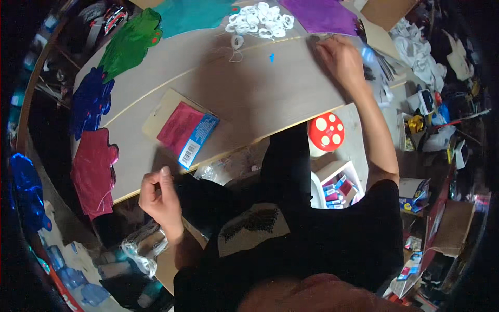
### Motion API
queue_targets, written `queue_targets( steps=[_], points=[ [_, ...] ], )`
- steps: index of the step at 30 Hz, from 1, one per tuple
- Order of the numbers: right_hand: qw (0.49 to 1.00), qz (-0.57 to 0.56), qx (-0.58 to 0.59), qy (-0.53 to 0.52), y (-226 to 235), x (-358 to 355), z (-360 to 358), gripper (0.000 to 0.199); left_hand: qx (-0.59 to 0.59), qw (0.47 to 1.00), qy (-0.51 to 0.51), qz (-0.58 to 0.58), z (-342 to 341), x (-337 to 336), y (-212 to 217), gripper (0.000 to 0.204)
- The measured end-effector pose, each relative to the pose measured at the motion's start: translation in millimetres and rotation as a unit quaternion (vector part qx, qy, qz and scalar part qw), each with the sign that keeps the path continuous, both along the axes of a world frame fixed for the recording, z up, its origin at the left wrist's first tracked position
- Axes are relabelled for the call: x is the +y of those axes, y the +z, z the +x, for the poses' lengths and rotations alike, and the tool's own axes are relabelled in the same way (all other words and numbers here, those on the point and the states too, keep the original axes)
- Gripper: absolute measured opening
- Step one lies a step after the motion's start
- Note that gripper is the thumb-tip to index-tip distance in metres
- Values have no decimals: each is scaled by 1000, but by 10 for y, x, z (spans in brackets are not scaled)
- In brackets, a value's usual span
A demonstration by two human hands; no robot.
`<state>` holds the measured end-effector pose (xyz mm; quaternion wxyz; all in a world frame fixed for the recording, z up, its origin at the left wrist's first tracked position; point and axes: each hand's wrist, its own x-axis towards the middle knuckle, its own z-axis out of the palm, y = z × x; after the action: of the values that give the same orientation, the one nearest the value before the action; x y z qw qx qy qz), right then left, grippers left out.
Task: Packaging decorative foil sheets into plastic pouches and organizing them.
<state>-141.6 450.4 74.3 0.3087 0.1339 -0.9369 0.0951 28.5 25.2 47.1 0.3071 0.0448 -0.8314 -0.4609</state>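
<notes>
My left hand (161, 200) is raised by the table's near left edge, fingers curled and thumb pressed against them; whatever they may pinch is too small to make out. Just beyond it lies a flat packet (179, 127) with a beige card, folded magenta foil and a blue barcode label. At the far right of the table, my right hand (340, 57) is closed, fingertips bent down near the tabletop. It is beside a purple foil balloon (322, 15) and a stack of cards and clear bags (377, 65). What its fingers hold, if anything, is hidden.
Flat foil balloons in teal (195, 15), green (132, 44), blue (91, 104) and magenta (93, 174) line the table's (249, 99) rim. White ribbon rolls (260, 21) are heaped at the back, near a small blue piece (272, 57). A red dotted stool (326, 131) and a box of packets (340, 187) stand below.
</notes>
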Motion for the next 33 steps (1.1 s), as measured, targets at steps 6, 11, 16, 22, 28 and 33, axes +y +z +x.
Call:
queue_targets(
  steps=[6,11,16,22,28,33],
  points=[
    [993,-2,-100,-62,-230,182,-749,28,-30,997,-15,-71,53,78,-32,8],
    [961,123,-152,-196,-219,238,-762,34,47,973,-47,-221,-199,99,101,19],
    [970,112,13,-213,339,-157,70,31,-3,957,-109,-267,-369,66,151,31],
    [939,-85,-145,301,-14,-1327,974,17,-17,969,-118,-218,-353,-28,37,28],
    [935,-52,-157,314,-168,-1578,913,20,-16,981,-148,-127,-411,-46,11,21],
    [934,-32,-150,322,10,-1614,905,19,-26,985,-148,-83,-438,-71,-11,18]
  ],
)
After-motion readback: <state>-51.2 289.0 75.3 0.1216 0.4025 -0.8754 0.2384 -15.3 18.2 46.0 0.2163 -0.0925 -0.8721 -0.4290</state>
